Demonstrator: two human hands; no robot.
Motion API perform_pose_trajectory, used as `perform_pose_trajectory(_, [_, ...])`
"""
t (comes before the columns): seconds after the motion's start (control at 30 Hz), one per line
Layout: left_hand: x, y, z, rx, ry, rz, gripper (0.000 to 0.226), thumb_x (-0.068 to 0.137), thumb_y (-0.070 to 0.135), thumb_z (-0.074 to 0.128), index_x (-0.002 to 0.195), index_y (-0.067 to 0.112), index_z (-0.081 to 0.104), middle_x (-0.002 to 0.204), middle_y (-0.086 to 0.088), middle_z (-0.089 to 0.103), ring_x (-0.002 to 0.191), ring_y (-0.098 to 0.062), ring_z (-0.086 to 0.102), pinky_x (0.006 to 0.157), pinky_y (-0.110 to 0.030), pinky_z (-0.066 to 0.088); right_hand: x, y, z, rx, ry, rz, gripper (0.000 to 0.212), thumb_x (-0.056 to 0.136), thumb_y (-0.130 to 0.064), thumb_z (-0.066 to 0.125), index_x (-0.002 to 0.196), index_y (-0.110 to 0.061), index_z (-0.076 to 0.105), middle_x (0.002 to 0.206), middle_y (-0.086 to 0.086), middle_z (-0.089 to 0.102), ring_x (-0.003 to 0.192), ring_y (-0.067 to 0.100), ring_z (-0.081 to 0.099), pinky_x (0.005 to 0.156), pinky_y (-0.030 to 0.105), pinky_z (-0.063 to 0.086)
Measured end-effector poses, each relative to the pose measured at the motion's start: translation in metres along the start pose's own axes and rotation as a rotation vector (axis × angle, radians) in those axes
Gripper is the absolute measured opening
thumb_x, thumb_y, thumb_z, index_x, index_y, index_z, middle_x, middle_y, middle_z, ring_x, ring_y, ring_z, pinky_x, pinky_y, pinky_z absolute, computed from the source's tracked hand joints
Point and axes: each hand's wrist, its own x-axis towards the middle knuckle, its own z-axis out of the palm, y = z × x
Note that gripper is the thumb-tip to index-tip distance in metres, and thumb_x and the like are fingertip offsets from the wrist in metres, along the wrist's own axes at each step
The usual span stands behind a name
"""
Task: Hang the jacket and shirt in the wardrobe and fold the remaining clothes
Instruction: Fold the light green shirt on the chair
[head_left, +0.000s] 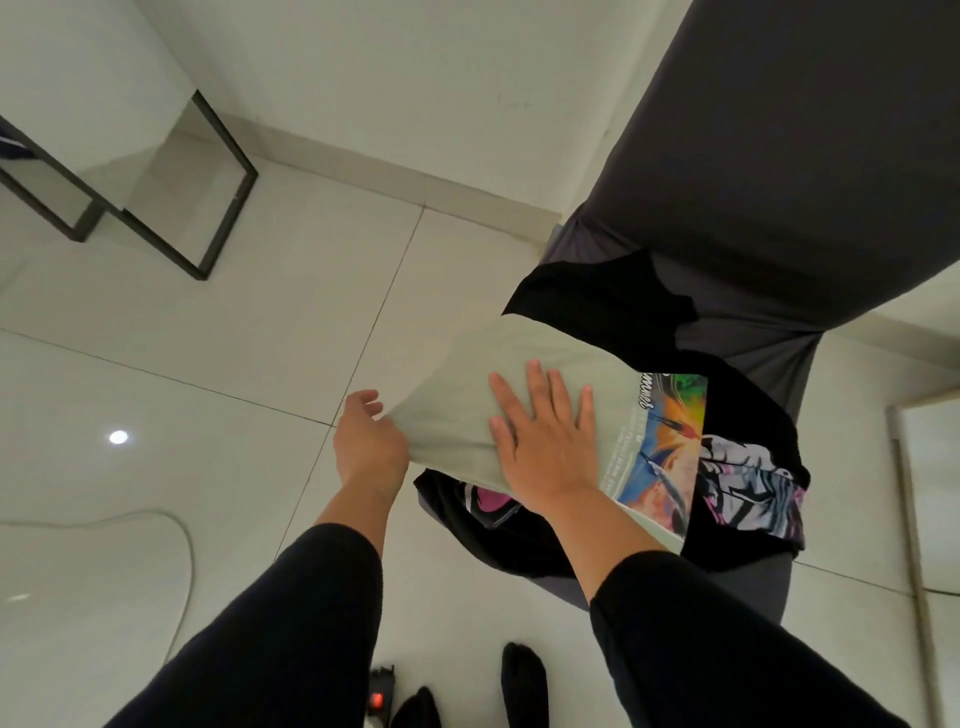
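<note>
Green tee (467, 395), script print illegible

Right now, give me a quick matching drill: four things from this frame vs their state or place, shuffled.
Things:
1. right hand
2. left hand
3. pale green t-shirt
4. black printed garment

States:
A. lies under the pale green one
B. pinches the cloth's left edge
C. pressed flat on the cloth
D. on top of the pile, colourful print showing

Pairs: 1-C, 2-B, 3-D, 4-A
</note>
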Motion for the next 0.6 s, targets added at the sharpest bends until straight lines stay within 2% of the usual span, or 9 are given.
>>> perform_pose_trajectory(0.07, [-0.009,0.002,0.002,0.294,0.034,0.166,0.047,0.090,0.007,0.047,0.135,0.021,0.042,0.141,-0.001,0.043,0.121,-0.023,0.045,0.086,-0.036,0.044,-0.005,0.006,-0.001,0.040,-0.002,0.063,0.067,0.082,-0.050,-0.019,0.148,-0.043,-0.010,0.161,0.003,-0.011,0.148,0.023,-0.010,0.117,0.049,-0.012])
perform_pose_trajectory(0.13, [-0.022,0.010,0.009,0.411,0.009,0.329,0.048,0.089,0.010,0.048,0.134,0.024,0.043,0.141,-0.001,0.039,0.126,-0.024,0.039,0.095,-0.040,0.041,-0.011,0.016,-0.003,0.073,-0.017,0.140,0.060,0.089,-0.049,-0.015,0.148,-0.043,-0.009,0.161,0.003,-0.011,0.148,0.023,-0.012,0.117,0.048,-0.013])
perform_pose_trajectory(0.23, [-0.042,0.022,0.027,0.522,-0.144,0.595,0.047,0.092,0.019,0.048,0.137,0.030,0.040,0.144,0.003,0.034,0.131,-0.020,0.033,0.104,-0.040,0.035,-0.021,0.041,-0.008,0.094,-0.040,0.231,0.051,0.099,-0.045,0.000,0.149,-0.043,-0.006,0.161,0.002,-0.009,0.148,0.021,-0.012,0.118,0.050,-0.010])
perform_pose_trajectory(0.33, [-0.060,0.026,0.049,0.748,-0.299,0.815,0.054,0.096,0.038,0.043,0.146,0.038,0.024,0.157,0.005,0.014,0.143,-0.020,0.012,0.116,-0.041,0.018,-0.033,0.075,-0.012,0.164,-0.041,0.405,0.051,0.100,-0.043,0.002,0.151,-0.039,-0.004,0.161,0.002,-0.008,0.148,0.021,-0.013,0.117,0.054,-0.004])
perform_pose_trajectory(0.4, [-0.067,0.024,0.064,0.946,-0.394,0.836,0.064,0.095,0.054,0.037,0.149,0.041,0.006,0.160,0.005,-0.005,0.147,-0.024,-0.007,0.119,-0.048,0.005,-0.037,0.093,-0.008,0.203,-0.130,0.481,0.052,0.100,-0.043,0.001,0.151,-0.034,-0.010,0.160,0.000,-0.014,0.147,0.019,-0.018,0.116,0.057,-0.006])
perform_pose_trajectory(0.47, [-0.067,0.025,0.077,1.079,-0.452,0.785,0.076,0.090,0.065,0.035,0.148,0.042,-0.008,0.158,0.005,-0.019,0.144,-0.028,-0.020,0.117,-0.055,-0.001,-0.037,0.104,-0.005,0.195,-0.217,0.467,0.053,0.100,-0.044,0.000,0.149,-0.032,-0.017,0.159,0.000,-0.020,0.146,0.020,-0.021,0.115,0.057,-0.009])
perform_pose_trajectory(0.53, [-0.059,0.029,0.086,1.159,-0.478,0.743,0.086,0.085,0.071,0.037,0.147,0.041,-0.015,0.156,0.004,-0.028,0.142,-0.031,-0.027,0.114,-0.061,-0.001,-0.033,0.104,-0.003,0.229,-0.178,0.471,0.055,0.100,-0.046,0.005,0.150,-0.032,-0.013,0.159,0.004,-0.018,0.147,0.026,-0.015,0.117,0.055,-0.004])
perform_pose_trajectory(0.6, [-0.053,0.033,0.091,1.197,-0.496,0.716,0.092,0.082,0.074,0.039,0.147,0.041,-0.017,0.154,0.004,-0.032,0.141,-0.031,-0.030,0.111,-0.066,0.000,-0.031,0.098,-0.004,0.296,-0.026,0.573,0.060,0.099,-0.050,0.024,0.152,-0.029,0.005,0.159,0.008,0.001,0.144,0.035,0.006,0.115,0.052,0.011])
